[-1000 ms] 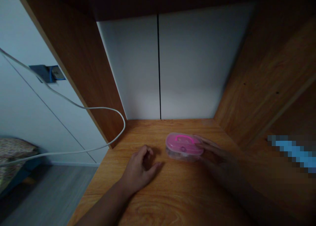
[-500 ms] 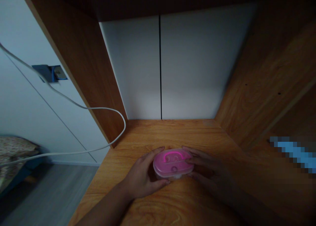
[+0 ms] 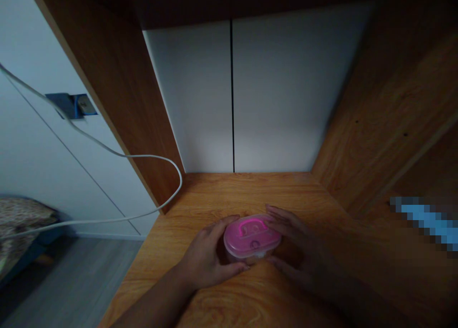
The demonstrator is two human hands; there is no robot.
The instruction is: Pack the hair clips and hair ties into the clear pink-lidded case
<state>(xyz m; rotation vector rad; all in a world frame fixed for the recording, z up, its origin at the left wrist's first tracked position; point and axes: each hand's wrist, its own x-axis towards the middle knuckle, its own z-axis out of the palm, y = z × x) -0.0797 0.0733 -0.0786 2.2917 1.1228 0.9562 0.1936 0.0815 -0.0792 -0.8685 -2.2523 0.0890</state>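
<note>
fingers (image 3: 225,220) of left hand (image 3: 203,256), right hand (image 3: 300,251) around pink plastic box (image 3: 252,237), wooden shelf (image 3: 257,192)

The bare left hand (image 3: 203,256) has slender, tapering fingers and runs into a bare left forearm (image 3: 153,304) that narrows at the wrist and leaves the picture at the near edge. The bare right hand (image 3: 300,251) shows the same long fingers, while the right forearm (image 3: 358,294) lies in shadow, its surface too dark to make out
</note>
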